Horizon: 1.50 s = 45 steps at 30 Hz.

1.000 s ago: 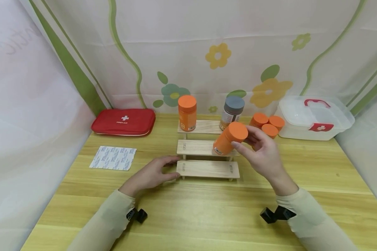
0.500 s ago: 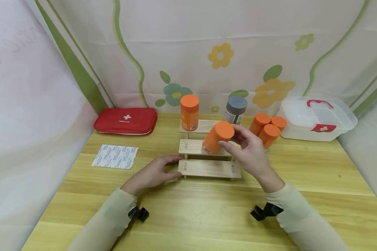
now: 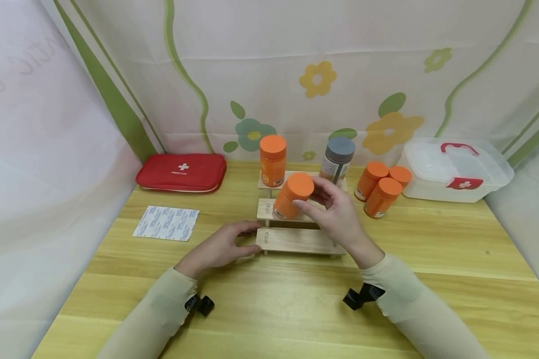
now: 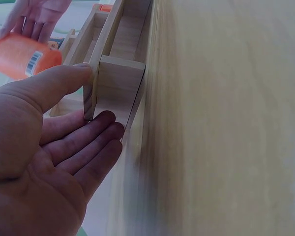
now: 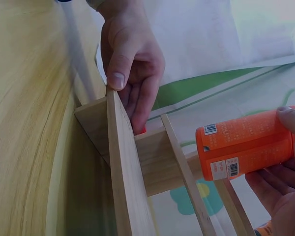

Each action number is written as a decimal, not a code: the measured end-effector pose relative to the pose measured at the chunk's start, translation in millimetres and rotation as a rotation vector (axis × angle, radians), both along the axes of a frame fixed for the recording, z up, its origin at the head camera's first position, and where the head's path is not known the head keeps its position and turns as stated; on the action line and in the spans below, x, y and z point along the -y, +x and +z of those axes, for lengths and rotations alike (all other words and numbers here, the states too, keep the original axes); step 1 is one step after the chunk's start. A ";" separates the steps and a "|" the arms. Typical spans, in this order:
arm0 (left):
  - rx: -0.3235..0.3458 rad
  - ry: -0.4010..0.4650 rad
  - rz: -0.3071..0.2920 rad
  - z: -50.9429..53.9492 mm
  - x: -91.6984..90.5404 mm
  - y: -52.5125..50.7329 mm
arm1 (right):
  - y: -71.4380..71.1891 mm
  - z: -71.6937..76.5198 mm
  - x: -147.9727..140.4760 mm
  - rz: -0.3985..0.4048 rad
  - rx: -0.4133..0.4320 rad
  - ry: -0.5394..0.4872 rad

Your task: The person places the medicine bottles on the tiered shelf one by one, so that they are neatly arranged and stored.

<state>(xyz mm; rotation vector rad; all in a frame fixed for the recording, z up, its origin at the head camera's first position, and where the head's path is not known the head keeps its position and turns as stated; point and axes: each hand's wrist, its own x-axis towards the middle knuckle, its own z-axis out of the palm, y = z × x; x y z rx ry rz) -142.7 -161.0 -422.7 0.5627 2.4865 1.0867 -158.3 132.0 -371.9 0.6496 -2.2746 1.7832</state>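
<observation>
My right hand point(image 3: 339, 214) holds an orange pill bottle point(image 3: 289, 198) by its upper part, between thumb and fingers. The bottle leans with its base low over the left half of the middle step of a three-step wooden rack point(image 3: 296, 240); whether it touches the wood I cannot tell. At the rack's left end, my left hand point(image 3: 222, 247) grips the lowest step, thumb on the front edge point(image 4: 91, 81) and fingers behind it. On the top step stand another orange bottle point(image 3: 273, 162) at the left and a grey-capped bottle point(image 3: 338, 157) at the right.
Several more things lie around: a cluster of orange bottles point(image 3: 382, 195) right of the rack, and a clear first-aid box point(image 3: 453, 172) behind them. A red first-aid pouch point(image 3: 181, 173) lies back left, with a printed white packet point(image 3: 167, 223) in front of it.
My right hand has carried the orange pill bottle leftward along the middle step, from its right end to its left half. The left hand has stayed at the rack's left end.
</observation>
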 end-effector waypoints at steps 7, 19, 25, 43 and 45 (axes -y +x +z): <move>0.012 0.012 0.002 -1.1 -0.2 -1.7 | -6.0 1.4 13.9 0.005 0.000 0.015; 0.038 0.009 0.018 -2.4 -0.3 -1.5 | -12.4 2.5 31.9 0.007 0.014 0.051; 0.030 0.008 0.016 -1.0 -0.3 -1.0 | -12.7 4.1 42.3 -0.008 -0.017 0.052; 0.021 0.033 0.006 0.2 -0.9 -1.0 | -11.9 1.8 51.9 -0.076 -0.110 0.088; 0.017 0.033 0.004 0.1 -0.7 -0.8 | -12.1 0.9 51.7 -0.072 -0.118 0.095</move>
